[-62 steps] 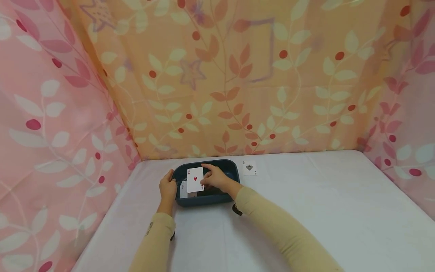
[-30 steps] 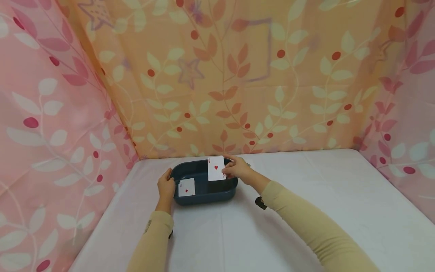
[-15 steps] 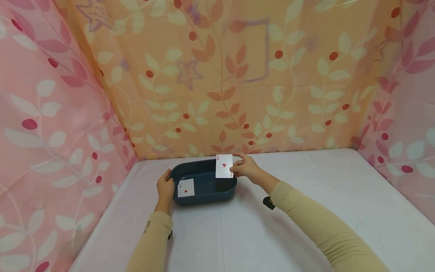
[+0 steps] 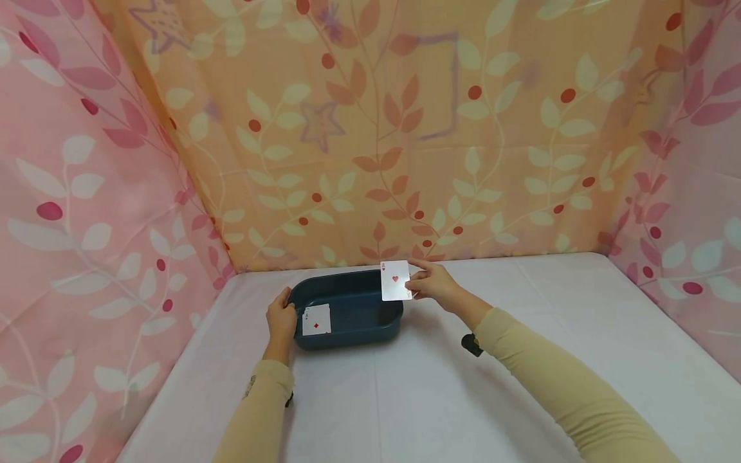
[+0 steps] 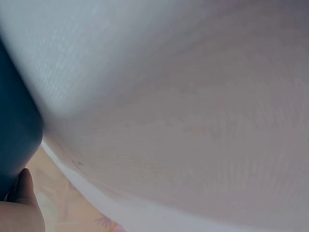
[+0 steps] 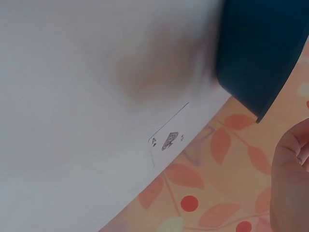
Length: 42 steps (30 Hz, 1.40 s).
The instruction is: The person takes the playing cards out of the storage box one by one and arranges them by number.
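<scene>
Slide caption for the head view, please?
Left hand grips blue tub holding cards; right hand pinches ace of hearts.

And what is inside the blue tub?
In the tub, near left, a diamond card lies over at least one other card, mostly covered. In the head view, the heart card in the right hand hides the far right corner.

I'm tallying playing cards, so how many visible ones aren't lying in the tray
2: the ace of hearts in the right hand and the ace of spades on the table beside the tray. Others could be hidden.
</scene>
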Each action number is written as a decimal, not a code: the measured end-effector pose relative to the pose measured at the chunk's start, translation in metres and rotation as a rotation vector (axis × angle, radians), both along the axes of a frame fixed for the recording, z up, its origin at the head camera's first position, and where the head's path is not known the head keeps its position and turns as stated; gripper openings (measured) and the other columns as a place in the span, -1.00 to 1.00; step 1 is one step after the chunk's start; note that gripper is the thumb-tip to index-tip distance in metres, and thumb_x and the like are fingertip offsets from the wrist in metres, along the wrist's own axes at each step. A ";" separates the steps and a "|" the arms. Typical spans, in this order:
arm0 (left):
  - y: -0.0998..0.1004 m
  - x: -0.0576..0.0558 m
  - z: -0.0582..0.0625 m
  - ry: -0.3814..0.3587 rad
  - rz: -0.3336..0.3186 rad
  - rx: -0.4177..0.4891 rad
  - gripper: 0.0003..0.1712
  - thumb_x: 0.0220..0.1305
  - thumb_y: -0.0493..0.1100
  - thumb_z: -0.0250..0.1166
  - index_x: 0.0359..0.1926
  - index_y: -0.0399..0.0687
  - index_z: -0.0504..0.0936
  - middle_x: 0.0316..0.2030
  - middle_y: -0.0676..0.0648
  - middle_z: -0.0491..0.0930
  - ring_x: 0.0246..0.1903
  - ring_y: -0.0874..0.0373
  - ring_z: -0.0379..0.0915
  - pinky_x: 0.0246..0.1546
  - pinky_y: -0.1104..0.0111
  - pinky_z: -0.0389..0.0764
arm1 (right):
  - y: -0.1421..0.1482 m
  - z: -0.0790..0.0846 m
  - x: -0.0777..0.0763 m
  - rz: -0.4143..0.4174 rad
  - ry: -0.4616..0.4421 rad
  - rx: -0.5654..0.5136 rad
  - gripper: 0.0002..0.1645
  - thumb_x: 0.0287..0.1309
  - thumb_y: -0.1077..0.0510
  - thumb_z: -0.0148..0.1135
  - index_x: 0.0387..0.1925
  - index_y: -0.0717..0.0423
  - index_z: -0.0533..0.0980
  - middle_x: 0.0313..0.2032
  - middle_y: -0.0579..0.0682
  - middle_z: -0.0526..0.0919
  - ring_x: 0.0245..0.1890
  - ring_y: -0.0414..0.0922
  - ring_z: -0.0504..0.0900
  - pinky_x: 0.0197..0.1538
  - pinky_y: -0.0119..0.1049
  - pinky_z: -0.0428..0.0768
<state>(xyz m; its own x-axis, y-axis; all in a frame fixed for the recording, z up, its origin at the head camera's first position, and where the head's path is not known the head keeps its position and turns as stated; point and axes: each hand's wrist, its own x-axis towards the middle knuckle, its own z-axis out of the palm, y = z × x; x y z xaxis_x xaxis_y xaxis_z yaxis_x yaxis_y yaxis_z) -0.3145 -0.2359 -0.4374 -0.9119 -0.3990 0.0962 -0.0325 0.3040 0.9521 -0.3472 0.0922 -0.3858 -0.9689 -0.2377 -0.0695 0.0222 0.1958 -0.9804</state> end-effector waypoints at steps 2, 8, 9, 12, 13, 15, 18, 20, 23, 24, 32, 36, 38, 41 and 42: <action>0.000 0.000 -0.001 -0.001 0.004 -0.007 -0.43 0.36 -0.50 -0.17 0.39 -0.43 0.19 0.36 -0.34 0.22 0.40 -0.17 0.04 0.38 0.10 0.11 | 0.003 -0.001 -0.001 -0.003 0.003 0.001 -0.19 0.19 0.35 0.26 0.44 0.16 0.19 -0.14 0.25 0.65 -0.44 -0.09 0.60 -0.27 -0.30 0.67; -0.001 -0.001 -0.002 -0.013 0.009 0.001 -0.43 0.37 -0.49 -0.17 0.40 -0.40 0.19 0.37 -0.32 0.22 0.40 -0.17 0.04 0.38 0.10 0.11 | 0.013 -0.002 -0.002 -0.011 0.000 0.005 -0.19 0.21 0.35 0.24 0.44 0.19 0.17 -0.19 0.22 0.67 -0.44 -0.09 0.61 -0.26 -0.31 0.68; -0.001 -0.001 -0.002 -0.013 0.010 0.002 -0.43 0.37 -0.48 -0.17 0.40 -0.40 0.19 0.37 -0.32 0.22 0.40 -0.16 0.04 0.38 0.10 0.11 | 0.014 -0.002 -0.002 -0.018 -0.002 0.007 -0.20 0.21 0.34 0.25 0.44 0.19 0.18 -0.21 0.20 0.67 -0.44 -0.10 0.61 -0.26 -0.31 0.67; -0.001 -0.002 -0.002 -0.009 0.009 -0.002 -0.43 0.36 -0.49 -0.17 0.39 -0.41 0.20 0.36 -0.33 0.23 0.40 -0.16 0.05 0.38 0.10 0.11 | 0.017 -0.003 -0.003 -0.036 -0.006 0.001 -0.22 0.21 0.34 0.25 0.42 0.20 0.20 -0.26 0.16 0.68 -0.44 -0.10 0.61 -0.27 -0.33 0.67; -0.001 -0.002 -0.002 -0.007 0.009 -0.005 -0.43 0.36 -0.49 -0.16 0.39 -0.41 0.20 0.36 -0.33 0.23 0.40 -0.17 0.05 0.38 0.10 0.11 | 0.018 -0.003 -0.003 -0.040 -0.007 -0.002 -0.23 0.21 0.34 0.25 0.42 0.20 0.21 -0.26 0.15 0.67 -0.44 -0.09 0.61 -0.27 -0.33 0.67; -0.001 -0.001 -0.002 -0.003 0.009 -0.013 -0.43 0.36 -0.49 -0.16 0.38 -0.42 0.20 0.35 -0.34 0.24 0.39 -0.17 0.06 0.38 0.10 0.12 | 0.020 -0.003 -0.003 -0.050 -0.011 0.000 -0.24 0.21 0.34 0.25 0.41 0.20 0.21 -0.25 0.15 0.67 -0.43 -0.09 0.60 -0.27 -0.33 0.67; -0.001 -0.001 -0.002 -0.009 0.005 -0.008 -0.43 0.36 -0.49 -0.17 0.39 -0.41 0.19 0.36 -0.33 0.23 0.40 -0.17 0.05 0.38 0.10 0.11 | 0.024 -0.003 -0.003 -0.067 -0.020 0.006 -0.24 0.21 0.33 0.24 0.41 0.20 0.21 -0.20 0.18 0.66 -0.41 -0.09 0.60 -0.25 -0.33 0.67; -0.001 -0.001 -0.002 -0.010 0.006 -0.009 -0.43 0.36 -0.48 -0.16 0.39 -0.41 0.19 0.36 -0.33 0.22 0.40 -0.17 0.05 0.38 0.10 0.11 | 0.027 -0.004 -0.003 -0.077 -0.026 0.014 -0.24 0.22 0.33 0.24 0.41 0.19 0.20 -0.16 0.21 0.65 -0.40 -0.09 0.60 -0.24 -0.33 0.67; -0.001 -0.001 -0.002 0.000 0.009 -0.013 -0.43 0.36 -0.48 -0.15 0.39 -0.42 0.20 0.35 -0.33 0.23 0.40 -0.17 0.06 0.38 0.10 0.11 | 0.032 -0.005 -0.004 -0.086 -0.033 0.021 -0.24 0.23 0.32 0.23 0.42 0.19 0.20 -0.12 0.24 0.64 -0.37 -0.08 0.60 -0.22 -0.32 0.67; -0.002 -0.002 -0.002 0.009 0.012 -0.015 -0.43 0.35 -0.49 -0.15 0.38 -0.43 0.21 0.34 -0.35 0.24 0.39 -0.18 0.07 0.38 0.10 0.11 | 0.034 -0.005 -0.005 -0.088 -0.037 0.024 -0.24 0.23 0.31 0.24 0.42 0.18 0.20 -0.10 0.25 0.63 -0.36 -0.07 0.60 -0.21 -0.33 0.67; -0.004 -0.004 -0.004 0.024 0.000 0.115 -0.43 0.36 -0.50 -0.14 0.39 -0.43 0.16 0.36 -0.34 0.19 0.41 -0.12 0.02 0.39 0.15 0.08 | 0.047 -0.008 -0.006 -0.093 -0.035 0.028 -0.23 0.24 0.33 0.22 0.42 0.26 0.16 -0.10 0.24 0.63 -0.36 -0.11 0.59 -0.24 -0.36 0.65; -0.006 -0.006 -0.005 0.028 -0.003 0.224 -0.41 0.37 -0.51 -0.14 0.42 -0.41 0.11 0.39 -0.32 0.15 0.42 -0.07 -0.01 0.39 0.20 0.05 | 0.054 -0.010 -0.007 -0.108 -0.041 0.008 -0.21 0.22 0.36 0.21 0.43 0.28 0.13 -0.16 0.18 0.64 -0.39 -0.16 0.58 -0.29 -0.38 0.64; -0.006 -0.006 -0.005 0.040 0.000 0.261 -0.40 0.37 -0.52 -0.13 0.42 -0.42 0.10 0.39 -0.32 0.14 0.42 -0.06 0.00 0.39 0.21 0.05 | 0.059 -0.012 -0.008 -0.122 -0.051 -0.007 -0.20 0.22 0.37 0.21 0.44 0.27 0.13 -0.20 0.13 0.64 -0.40 -0.18 0.58 -0.31 -0.40 0.63; -0.005 -0.006 -0.004 0.040 0.003 0.293 -0.40 0.37 -0.53 -0.14 0.42 -0.42 0.09 0.39 -0.32 0.14 0.42 -0.05 0.00 0.39 0.22 0.06 | 0.066 -0.016 -0.011 -0.144 -0.058 -0.029 -0.21 0.22 0.37 0.21 0.44 0.27 0.13 -0.26 0.05 0.64 -0.41 -0.21 0.58 -0.32 -0.41 0.63; -0.004 -0.005 -0.003 0.035 0.002 0.301 -0.40 0.38 -0.52 -0.14 0.43 -0.40 0.09 0.40 -0.31 0.14 0.42 -0.03 0.00 0.39 0.23 0.06 | 0.069 -0.017 -0.011 -0.153 -0.061 -0.037 -0.22 0.22 0.38 0.20 0.43 0.27 0.14 -0.29 0.02 0.63 -0.41 -0.22 0.58 -0.32 -0.42 0.63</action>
<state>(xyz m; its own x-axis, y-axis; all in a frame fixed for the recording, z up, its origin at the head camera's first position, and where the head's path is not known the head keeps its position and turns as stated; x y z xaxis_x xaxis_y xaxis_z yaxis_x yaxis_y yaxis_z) -0.3196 -0.2403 -0.4405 -0.9091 -0.4165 0.0051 0.0018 0.0083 1.0000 -0.3585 0.1610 -0.4027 -0.9882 -0.0914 -0.1229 0.1084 0.1498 -0.9828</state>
